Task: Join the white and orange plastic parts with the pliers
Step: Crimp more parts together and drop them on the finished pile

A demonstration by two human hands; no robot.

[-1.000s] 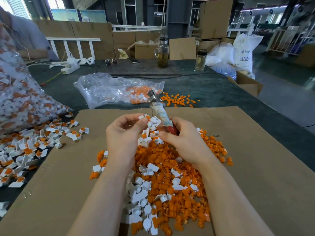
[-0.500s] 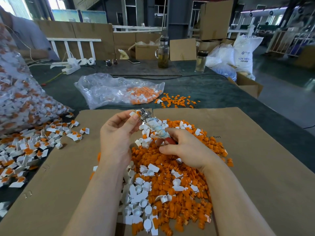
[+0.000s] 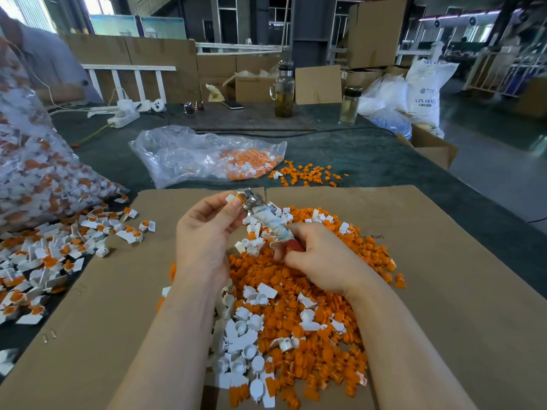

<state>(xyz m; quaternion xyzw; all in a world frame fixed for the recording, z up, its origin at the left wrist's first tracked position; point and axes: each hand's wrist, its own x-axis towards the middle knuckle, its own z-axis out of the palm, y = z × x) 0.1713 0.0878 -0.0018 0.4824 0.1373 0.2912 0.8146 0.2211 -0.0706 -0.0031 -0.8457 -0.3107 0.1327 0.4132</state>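
**Pressing one pair at the pliers' tip**

Above the far edge of the pile [image 3: 296,291] of loose orange and white parts, the left hand [image 3: 204,235] pinches a white part [image 3: 231,198] between thumb and fingertips and holds it against the nose of the pliers [image 3: 260,213]. A bit of orange shows at the tip, probably the mating piece, though it is too small to be sure. The right hand [image 3: 322,258] is curled around the red handles low down, with the taped shaft slanting up and left from it. Whether the jaws have closed on the part cannot be told.

To do this step well, I would judge that the pair should sit square in the jaws before any squeeze, the fingertips kept clear of the nose, and the pressure brought on steadily; a crooked seat could crack the plastic or let the piece slip out. Joined pieces [image 3: 59,253] lie on the left, across the cardboard [image 3: 444,291] edge and the counter [image 3: 384,161].
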